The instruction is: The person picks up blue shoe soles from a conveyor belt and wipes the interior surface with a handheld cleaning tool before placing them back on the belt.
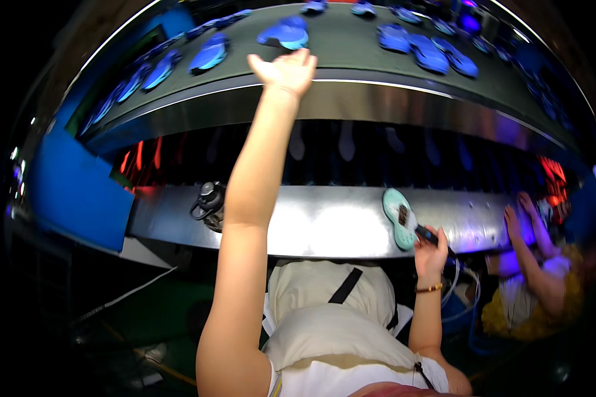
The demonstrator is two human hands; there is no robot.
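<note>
My left hand (pixel 286 71) is stretched far forward over the conveyor's near edge. Its fingers are spread, with nothing held, and the tips come right up to a blue shoe upper (pixel 289 30); whether they touch it I cannot tell. Lower right, the fingers of my right hand (pixel 432 254) are closed round the dark handle of a brush (pixel 426 233). The brush's bristles rest on a mint-green shoe sole (pixel 392 198), which lies on the steel ledge.
Several blue shoe parts (pixel 209 53) sit on the dark conveyor belt (pixel 343 46). Below it, pale soles show on a shadowy rack. A dark bottle (pixel 210 204) stands on the steel ledge (pixel 324 221). At the right, another person's arms (pixel 528 246) reach to the ledge.
</note>
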